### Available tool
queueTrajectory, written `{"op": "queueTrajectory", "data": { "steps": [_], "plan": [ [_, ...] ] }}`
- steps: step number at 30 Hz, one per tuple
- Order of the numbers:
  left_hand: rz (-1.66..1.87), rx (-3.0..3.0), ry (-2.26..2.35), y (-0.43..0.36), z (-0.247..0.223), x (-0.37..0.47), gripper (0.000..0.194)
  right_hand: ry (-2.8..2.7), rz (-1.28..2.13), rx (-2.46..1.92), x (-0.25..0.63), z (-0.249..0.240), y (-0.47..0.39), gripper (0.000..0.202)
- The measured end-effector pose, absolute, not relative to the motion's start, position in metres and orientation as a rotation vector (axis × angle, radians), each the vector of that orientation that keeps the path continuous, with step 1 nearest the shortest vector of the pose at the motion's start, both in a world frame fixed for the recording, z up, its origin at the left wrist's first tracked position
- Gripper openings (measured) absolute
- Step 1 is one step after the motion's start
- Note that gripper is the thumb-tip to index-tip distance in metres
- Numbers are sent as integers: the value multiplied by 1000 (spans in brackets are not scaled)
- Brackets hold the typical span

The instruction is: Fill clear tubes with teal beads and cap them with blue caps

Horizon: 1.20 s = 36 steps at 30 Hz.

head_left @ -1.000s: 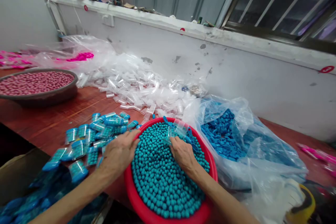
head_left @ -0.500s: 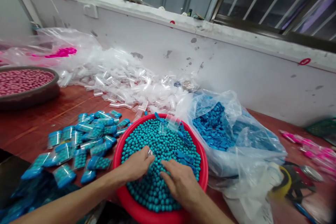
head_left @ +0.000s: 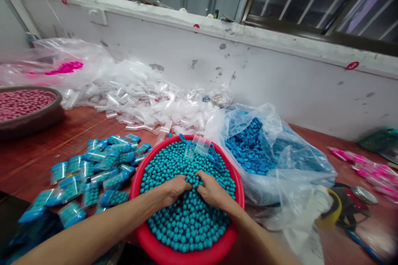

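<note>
A red basin [head_left: 134,198] full of round teal beads [head_left: 183,232] stands at the front of the table. Over its middle, my left hand [head_left: 176,188] has its fingers closed at the beads; what they hold is too small to make out. Close by on the right, my right hand [head_left: 209,187] has thumb and fingers bent together among the beads, its grip partly hidden. Clear small sleeves [head_left: 201,145] and blue plastic caps [head_left: 214,158] lie on the beads at the basin's far side.
Filled teal packets [head_left: 108,161] lie left of the basin. Behind is a heap of clear sleeves [head_left: 149,99]. An open bag of blue caps [head_left: 251,145] sits to the right. A bowl of pink beads [head_left: 46,118] stands far left; pink packets [head_left: 370,169] lie far right.
My right hand has moved up and left, closer to my left hand, and its fingers have drawn in. The blue caps near it no longer show. The view has shifted slightly.
</note>
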<state>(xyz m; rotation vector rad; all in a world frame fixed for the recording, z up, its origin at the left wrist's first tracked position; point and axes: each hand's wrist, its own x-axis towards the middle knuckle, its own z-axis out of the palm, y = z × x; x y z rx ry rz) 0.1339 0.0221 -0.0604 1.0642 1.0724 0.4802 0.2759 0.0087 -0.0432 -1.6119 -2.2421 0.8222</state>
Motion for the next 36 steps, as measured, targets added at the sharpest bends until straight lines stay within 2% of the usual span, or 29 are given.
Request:
{"op": "queueTrajectory", "data": {
  "steps": [4,6,16,23,29,32,36],
  "plan": [
    [507,931,955,12,-46,120,24,-1787,1192,-1579,286,-38,6,13],
    [534,866,894,7,-39,113,31,-1731,1213,-1541,288,-39,-2,11],
    [835,917,856,-5,-42,104,30,-1982,712,-1417,288,-55,-14,24],
    [666,886,960,-9,-33,106,37,-2295,503,-1602,282,-44,-23,31],
    [701,1219,1046,-15,-35,109,35,-2581,316,-1611,277,-46,-27,13],
    [671,1177,1029,-19,-38,110,39,-2542,327,-1569,279,-49,-24,10],
    [725,1065,1020,-20,-36,110,33,-2501,326,-1611,277,-49,-23,11]
  ]
}}
